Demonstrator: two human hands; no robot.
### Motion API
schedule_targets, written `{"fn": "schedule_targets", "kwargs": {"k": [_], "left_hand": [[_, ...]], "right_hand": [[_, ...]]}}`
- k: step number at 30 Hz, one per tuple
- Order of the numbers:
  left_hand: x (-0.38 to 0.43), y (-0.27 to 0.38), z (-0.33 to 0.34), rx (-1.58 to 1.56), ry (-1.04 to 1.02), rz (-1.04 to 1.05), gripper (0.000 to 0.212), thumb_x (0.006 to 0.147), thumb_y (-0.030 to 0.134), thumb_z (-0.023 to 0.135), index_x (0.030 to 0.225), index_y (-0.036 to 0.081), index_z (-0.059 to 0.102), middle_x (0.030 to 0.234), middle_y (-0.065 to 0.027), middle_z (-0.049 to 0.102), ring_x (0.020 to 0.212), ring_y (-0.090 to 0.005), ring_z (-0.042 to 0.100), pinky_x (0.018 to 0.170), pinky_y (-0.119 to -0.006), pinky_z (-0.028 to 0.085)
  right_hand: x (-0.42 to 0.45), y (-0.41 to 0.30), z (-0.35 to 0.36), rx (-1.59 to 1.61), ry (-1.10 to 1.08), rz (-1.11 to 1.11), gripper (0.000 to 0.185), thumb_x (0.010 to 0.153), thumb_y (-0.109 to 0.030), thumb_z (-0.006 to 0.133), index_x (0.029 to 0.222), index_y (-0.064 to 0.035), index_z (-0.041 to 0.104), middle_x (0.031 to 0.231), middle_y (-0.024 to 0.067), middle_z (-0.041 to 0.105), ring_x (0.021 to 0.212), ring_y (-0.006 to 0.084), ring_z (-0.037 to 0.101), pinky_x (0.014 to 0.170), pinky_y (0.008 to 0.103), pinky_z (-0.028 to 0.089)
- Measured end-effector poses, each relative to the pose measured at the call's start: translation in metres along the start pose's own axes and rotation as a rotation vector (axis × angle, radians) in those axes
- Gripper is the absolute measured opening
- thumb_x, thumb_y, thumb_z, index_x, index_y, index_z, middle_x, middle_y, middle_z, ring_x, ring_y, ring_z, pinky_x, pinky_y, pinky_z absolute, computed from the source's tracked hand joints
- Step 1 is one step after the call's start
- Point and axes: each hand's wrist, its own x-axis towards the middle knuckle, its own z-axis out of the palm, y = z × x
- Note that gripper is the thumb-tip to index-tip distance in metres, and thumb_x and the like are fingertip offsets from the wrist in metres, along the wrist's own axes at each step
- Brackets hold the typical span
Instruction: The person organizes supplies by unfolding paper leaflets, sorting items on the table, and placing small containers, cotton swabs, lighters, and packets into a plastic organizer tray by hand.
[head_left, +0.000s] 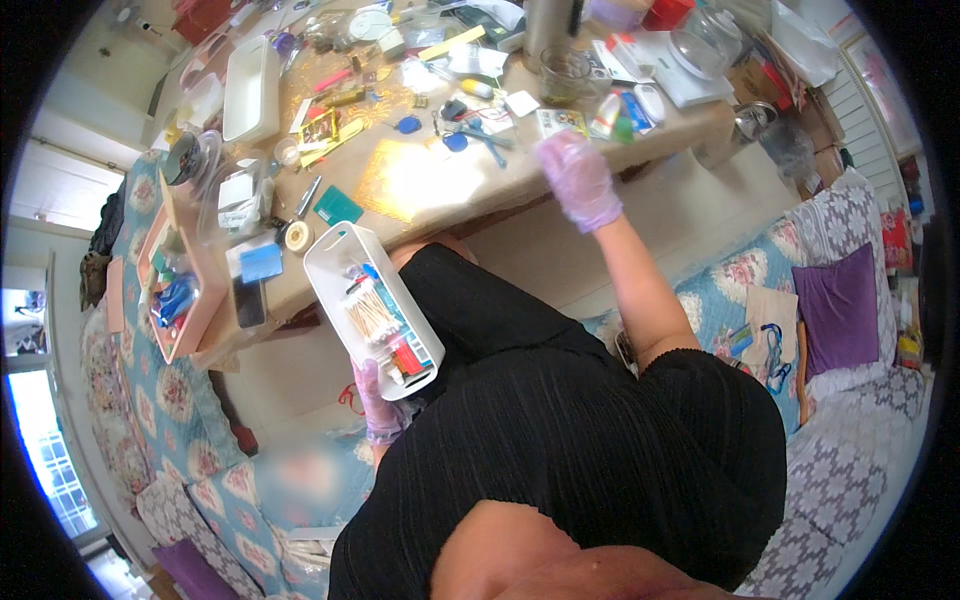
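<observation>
My left hand (375, 397), in a thin purple glove, grips the near end of a white plastic bin (330, 300). The bin is tilted over my lap and holds cotton swabs (371, 311), a red and white packet (409, 358) and other small items. My right hand (576, 176), gloved the same way, is at the table's front edge, close to a printed card or packet (561, 122). Its fingertips are blurred, and whether it holds anything cannot be told. To its right lie a tube (605, 114) and a white oval device (649, 103); to its left are blue hair-clip-like pieces (491, 142).
The cluttered table (300, 262) bears an empty white bin (251, 90), a pink box (184, 300), a phone (249, 301), a tape roll (298, 236), a glass cup (562, 79) and a steel flask (546, 34). Quilted sofas (697, 277) stand around.
</observation>
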Motion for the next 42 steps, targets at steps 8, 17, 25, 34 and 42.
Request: {"fn": "schedule_targets", "kwargs": {"k": [8, 17, 25, 34, 42], "left_hand": [[0.000, 0.001, -0.002, 0.010, -0.024, 0.001, 0.067, 0.089, 0.035, 0.062, 0.140, 0.000, 0.036, 0.128, -0.0144, 0.053, 0.113, -0.0240, 0.056, 0.097, -0.037, 0.044], [-0.002, 0.016, 0.024, 0.158, -0.075, 0.119, 0.068, 0.090, 0.037, 0.062, 0.141, 0.001, 0.034, 0.132, -0.0135, 0.051, 0.116, -0.0232, 0.053, 0.099, -0.037, 0.043], [-0.002, 0.012, 0.020, 0.127, -0.036, 0.100, 0.070, 0.089, 0.038, 0.063, 0.141, 0.001, 0.034, 0.131, -0.0136, 0.051, 0.116, -0.0229, 0.054, 0.099, -0.036, 0.043], [0.002, 0.009, 0.017, 0.141, -0.055, 0.110, 0.071, 0.089, 0.041, 0.063, 0.141, 0.001, 0.036, 0.130, -0.0133, 0.053, 0.116, -0.0233, 0.055, 0.099, -0.037, 0.045], [-0.003, 0.013, 0.020, 0.050, -0.039, 0.054, 0.077, 0.086, 0.041, 0.067, 0.142, 0.001, 0.032, 0.132, -0.0159, 0.051, 0.116, -0.0253, 0.056, 0.098, -0.037, 0.047]], "right_hand": [[0.015, 0.096, -0.024, -0.170, 0.168, 0.530, 0.033, 0.086, -0.033, 0.065, 0.105, -0.0065, 0.065, 0.097, 0.0154, 0.066, 0.092, 0.0324, 0.065, 0.080, 0.0440, 0.052], [0.044, 0.114, -0.011, -0.503, -0.029, 0.548, 0.057, 0.077, -0.036, 0.073, 0.122, -0.0053, 0.055, 0.113, 0.0233, 0.059, 0.104, 0.0375, 0.061, 0.088, 0.0450, 0.051], [0.026, 0.074, -0.023, -0.387, 0.265, 0.064, 0.028, 0.084, -0.020, 0.067, 0.109, -0.0080, 0.064, 0.104, 0.0170, 0.062, 0.098, 0.0313, 0.062, 0.086, 0.0428, 0.051], [0.110, 0.016, 0.055, -0.420, -0.239, -0.022, 0.020, 0.086, -0.006, 0.058, 0.103, -0.0012, 0.067, 0.101, 0.0183, 0.067, 0.097, 0.0318, 0.066, 0.086, 0.0383, 0.054], [0.159, 0.012, 0.109, -0.289, -0.228, 0.371, 0.026, 0.088, -0.010, 0.050, 0.108, -0.0034, 0.066, 0.106, 0.0211, 0.067, 0.101, 0.0359, 0.065, 0.088, 0.0415, 0.053]]}}
